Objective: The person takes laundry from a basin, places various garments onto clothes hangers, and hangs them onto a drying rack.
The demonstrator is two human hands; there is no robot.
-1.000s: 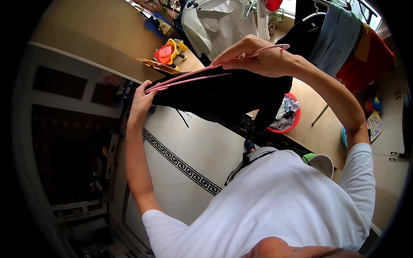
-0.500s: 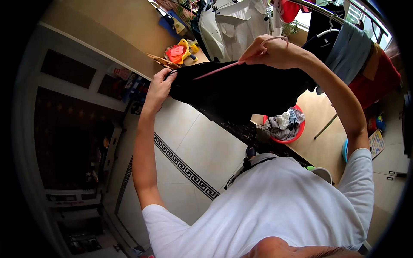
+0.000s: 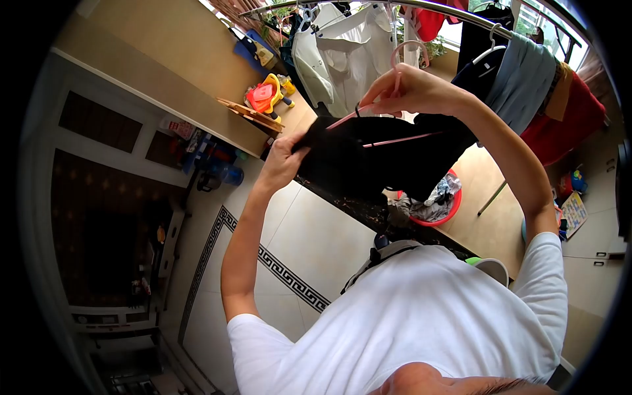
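Black garment [image 3: 342, 164] stretches between your two sets of fingers; your left hand [image 3: 283, 161] has its thumb and fingers clamped on the near end of the cloth, some fingertips hidden; your right hand [image 3: 413, 92] has its fingers wrapped on the pink hanger [image 3: 399, 141] just below its hook, which sticks up above your knuckles; one hanger arm slopes from your right fingers down toward the left ones and goes out of sight at the cloth, while the lower bar shows against the black below your right fingers; red tub [image 3: 454, 207] of crumpled laundry [image 3: 431, 209] below your right fingers; white garments [image 3: 345, 59] hang beyond them; metal rail [image 3: 447, 12] farther beyond.
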